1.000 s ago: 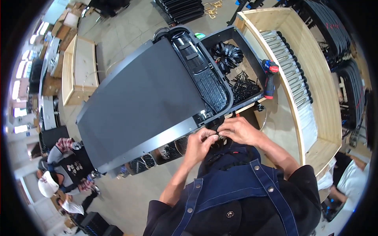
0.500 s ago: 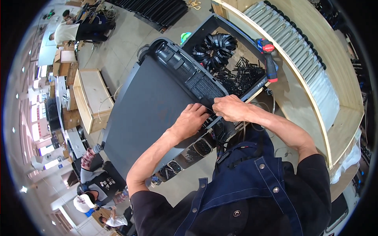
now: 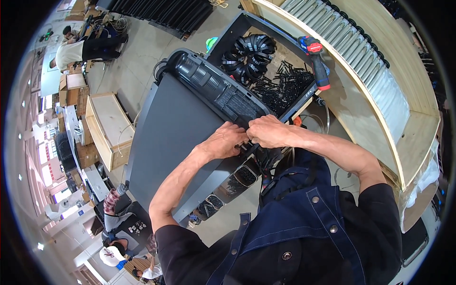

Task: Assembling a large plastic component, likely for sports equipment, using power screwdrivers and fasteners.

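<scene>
A flat machine like a treadmill, with a wide dark grey belt (image 3: 175, 123), lies in front of me. Along its far right end runs a black motor housing (image 3: 209, 80) with a ribbed cylinder inside. My left hand (image 3: 228, 139) bends over the housing's near corner, its fingers curled down at the edge. Right against it, my right hand (image 3: 267, 131) is closed in a pinch at the same corner. Whatever the fingertips grip is hidden beneath the hands.
Beyond the housing, a dark tray (image 3: 285, 35) holds black coiled rings (image 3: 249, 57) and loose black screws (image 3: 285, 85). A red-and-black power driver (image 3: 317, 64) rests on its right rim. Small parts bins (image 3: 228, 186) hang below the belt. A wooden crate (image 3: 368, 97) with metal rollers stands right; other people work at left.
Both hands stay together at the housing corner and work a little to the left in the picture. The surroundings have shifted slightly up and left in the view.
</scene>
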{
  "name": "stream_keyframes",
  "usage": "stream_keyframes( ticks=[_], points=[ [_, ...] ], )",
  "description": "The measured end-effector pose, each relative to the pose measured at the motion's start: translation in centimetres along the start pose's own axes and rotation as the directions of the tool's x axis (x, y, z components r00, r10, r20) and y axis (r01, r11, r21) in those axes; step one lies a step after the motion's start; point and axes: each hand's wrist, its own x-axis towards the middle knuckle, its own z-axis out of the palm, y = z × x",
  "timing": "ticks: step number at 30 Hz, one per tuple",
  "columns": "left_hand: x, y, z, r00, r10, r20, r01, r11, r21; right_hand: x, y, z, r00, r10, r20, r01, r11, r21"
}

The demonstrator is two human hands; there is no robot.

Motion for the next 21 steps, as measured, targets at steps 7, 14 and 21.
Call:
stream_keyframes(
  ticks=[7,14,21],
  points=[
    [1.4,0.0,-1.4,0.98,-0.012,0.2,0.004,0.999,0.041,-0.9,-0.9,0.0,1.0,0.017,-0.02,-0.019,0.998,-0.063],
    [1.4,-0.2,0.0,0.973,-0.117,0.2,0.114,0.993,0.028,-4.3,-0.9,-2.4,0.997,0.066,-0.038,-0.066,0.998,-0.016],
    [1.7,0.3,-0.8,0.938,-0.189,0.29,0.193,0.981,0.015,-9.7,17.6,-8.8,0.21,0.499,-0.841,-0.714,0.666,0.216]
  ],
)
